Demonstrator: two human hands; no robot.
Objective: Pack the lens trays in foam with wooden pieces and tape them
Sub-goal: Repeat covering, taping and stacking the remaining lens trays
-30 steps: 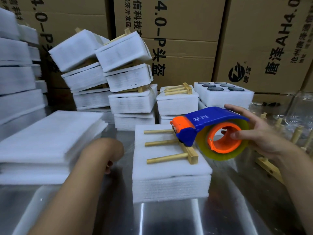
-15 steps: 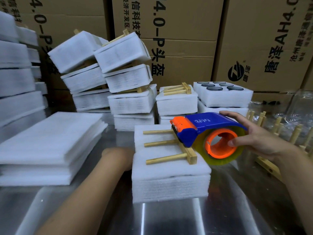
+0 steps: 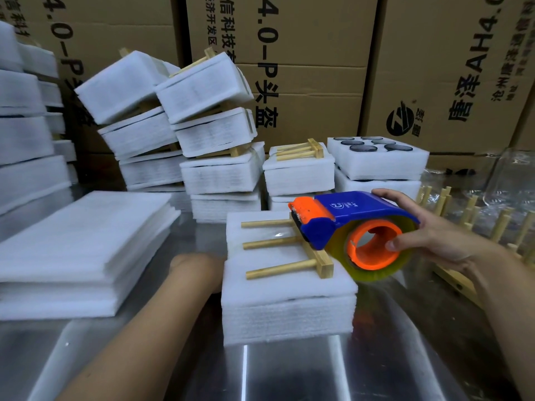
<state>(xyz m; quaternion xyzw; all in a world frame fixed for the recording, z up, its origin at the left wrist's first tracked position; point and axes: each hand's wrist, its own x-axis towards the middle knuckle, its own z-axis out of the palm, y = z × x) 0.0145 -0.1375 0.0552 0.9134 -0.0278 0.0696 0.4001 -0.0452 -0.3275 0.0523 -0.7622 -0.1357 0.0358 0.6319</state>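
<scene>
Table free near edge, foam sheets block L, peg racks R (tight), bundles behind.

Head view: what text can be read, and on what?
"4.0-P头盔": middle box, printed sideways.
"4.0-P": left box, the rest hidden.
"唐泽AH4": right box, cropped at the top, beside a round logo.
Small columns on the boxes and the white print on the tape dispenser: too small or blurred to read.
</scene>
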